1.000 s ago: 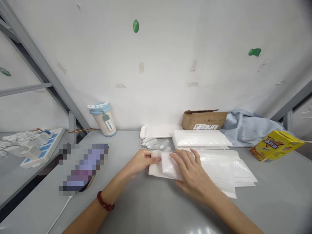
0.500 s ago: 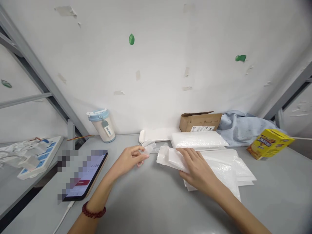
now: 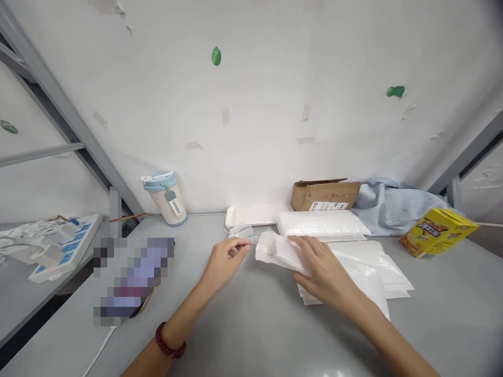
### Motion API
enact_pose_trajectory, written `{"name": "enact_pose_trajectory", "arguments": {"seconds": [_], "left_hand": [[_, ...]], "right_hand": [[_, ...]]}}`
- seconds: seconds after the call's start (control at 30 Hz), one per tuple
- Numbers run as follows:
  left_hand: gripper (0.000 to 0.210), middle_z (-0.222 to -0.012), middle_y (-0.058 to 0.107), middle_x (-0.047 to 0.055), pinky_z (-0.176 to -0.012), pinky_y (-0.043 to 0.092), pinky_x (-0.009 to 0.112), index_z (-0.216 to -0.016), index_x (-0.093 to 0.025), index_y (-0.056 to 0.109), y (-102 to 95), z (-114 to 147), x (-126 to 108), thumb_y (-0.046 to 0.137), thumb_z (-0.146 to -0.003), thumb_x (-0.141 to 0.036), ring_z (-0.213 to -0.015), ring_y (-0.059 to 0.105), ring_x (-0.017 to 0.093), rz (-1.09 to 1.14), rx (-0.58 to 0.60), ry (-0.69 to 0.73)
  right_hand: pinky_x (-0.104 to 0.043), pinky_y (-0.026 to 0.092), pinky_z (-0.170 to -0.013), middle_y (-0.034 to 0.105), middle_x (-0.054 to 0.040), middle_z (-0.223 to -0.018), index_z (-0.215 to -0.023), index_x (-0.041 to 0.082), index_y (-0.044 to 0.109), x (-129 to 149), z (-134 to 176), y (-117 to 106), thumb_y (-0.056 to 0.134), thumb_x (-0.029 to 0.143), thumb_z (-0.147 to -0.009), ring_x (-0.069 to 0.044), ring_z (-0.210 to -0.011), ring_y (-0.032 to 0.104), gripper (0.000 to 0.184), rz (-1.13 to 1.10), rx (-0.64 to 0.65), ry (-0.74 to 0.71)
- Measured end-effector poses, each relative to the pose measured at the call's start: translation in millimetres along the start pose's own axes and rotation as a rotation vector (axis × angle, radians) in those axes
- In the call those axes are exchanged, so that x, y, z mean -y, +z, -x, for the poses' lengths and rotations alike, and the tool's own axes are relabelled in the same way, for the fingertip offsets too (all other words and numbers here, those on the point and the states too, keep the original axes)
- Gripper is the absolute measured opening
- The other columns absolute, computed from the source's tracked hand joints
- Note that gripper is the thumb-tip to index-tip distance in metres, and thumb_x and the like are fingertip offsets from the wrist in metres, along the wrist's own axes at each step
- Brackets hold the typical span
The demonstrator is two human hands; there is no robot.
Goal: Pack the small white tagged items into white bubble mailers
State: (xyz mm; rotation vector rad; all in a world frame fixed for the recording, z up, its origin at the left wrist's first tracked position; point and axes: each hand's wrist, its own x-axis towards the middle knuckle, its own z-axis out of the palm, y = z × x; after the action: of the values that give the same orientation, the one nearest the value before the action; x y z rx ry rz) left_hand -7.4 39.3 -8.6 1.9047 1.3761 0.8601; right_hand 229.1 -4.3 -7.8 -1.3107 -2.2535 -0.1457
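Note:
My right hand [image 3: 318, 267] is wrapped round a slim white box [image 3: 288, 250], holding it tilted above the table with its end toward the left. That end looks like opened flaps [image 3: 265, 247]. Close to it, my left hand [image 3: 228, 259] has thumb and forefinger drawn together in a pinch, and whatever may be between the tips is too small to make out. Just behind the left fingers lies a small translucent piece [image 3: 240, 230]. White padded envelopes [image 3: 361, 272] lie beneath and beyond my right hand, with another white padded stack [image 3: 322, 224] behind.
A long white box [image 3: 255, 214] and a brown carton [image 3: 326, 196] stand by the wall. Blue cloth [image 3: 396, 201] and a yellow box [image 3: 436, 233] are at the right. On the left are a lidded cup [image 3: 167, 201], a phone [image 3: 137, 283] with its cable, and a power strip [image 3: 66, 254].
My left hand has moved right, away from the translucent piece and toward the white box's end. The right hand still holds the box, now turned slightly. The view has shifted a little.

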Motion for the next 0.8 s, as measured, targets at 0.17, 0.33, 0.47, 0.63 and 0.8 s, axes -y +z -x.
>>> {"name": "enact_pose_trajectory", "arguments": {"seconds": [0.17,0.33,0.47,0.63,0.8], "left_hand": [[0.024,-0.097,0.063,0.007,-0.082,0.043,0.034,-0.089,-0.019,0.063,25.7,-4,18,0.062,-0.075,-0.038,-0.097,0.054,0.024,-0.231,0.096,0.075],[0.014,-0.085,0.063,0.005,-0.071,0.043,0.030,-0.079,-0.018,0.060,31.3,-7,16,0.048,-0.081,-0.025,-0.082,0.056,0.020,-0.206,0.173,0.067],[0.017,-0.076,0.064,0.002,-0.066,0.042,0.026,-0.076,-0.017,0.061,-7.6,-11,9,0.051,-0.079,-0.030,-0.073,0.057,0.017,-0.061,0.131,-0.015],[0.018,-0.081,0.065,0.001,-0.070,0.041,0.026,-0.078,-0.019,0.064,-53.3,-8,-5,0.053,-0.080,-0.034,-0.078,0.056,0.017,-0.051,-0.003,0.051],[0.013,-0.079,0.065,0.001,-0.068,0.039,0.023,-0.073,-0.019,0.066,-26.7,3,-15,0.056,-0.079,-0.023,-0.075,0.055,0.014,-0.004,0.116,0.154]], "right_hand": [[-0.039,0.042,-0.077,0.053,-0.0118,-0.111,-0.124,0.019,0.037,-9,-1,-2,0.048,0.017,-0.074,-0.028,-0.100,0.049,0.050,0.085,-0.069,0.057],[-0.038,0.042,-0.077,0.053,-0.0119,-0.111,-0.123,0.019,0.037,-9,-1,-2,0.047,0.017,-0.075,-0.029,-0.100,0.049,0.049,0.124,-0.064,0.050],[-0.039,0.042,-0.076,0.053,-0.0122,-0.111,-0.123,0.018,0.037,-10,-1,-3,0.046,0.016,-0.074,-0.029,-0.099,0.050,0.049,0.151,-0.042,0.076],[-0.039,0.043,-0.076,0.053,-0.0117,-0.109,-0.126,0.018,0.035,-8,0,-4,0.046,0.012,-0.072,-0.029,-0.099,0.050,0.055,0.131,-0.019,0.058],[-0.040,0.043,-0.080,0.051,-0.0106,-0.113,-0.128,0.019,0.032,5,2,-4,0.049,0.006,-0.068,-0.028,-0.101,0.047,0.064,-0.009,0.067,-0.034]]}}
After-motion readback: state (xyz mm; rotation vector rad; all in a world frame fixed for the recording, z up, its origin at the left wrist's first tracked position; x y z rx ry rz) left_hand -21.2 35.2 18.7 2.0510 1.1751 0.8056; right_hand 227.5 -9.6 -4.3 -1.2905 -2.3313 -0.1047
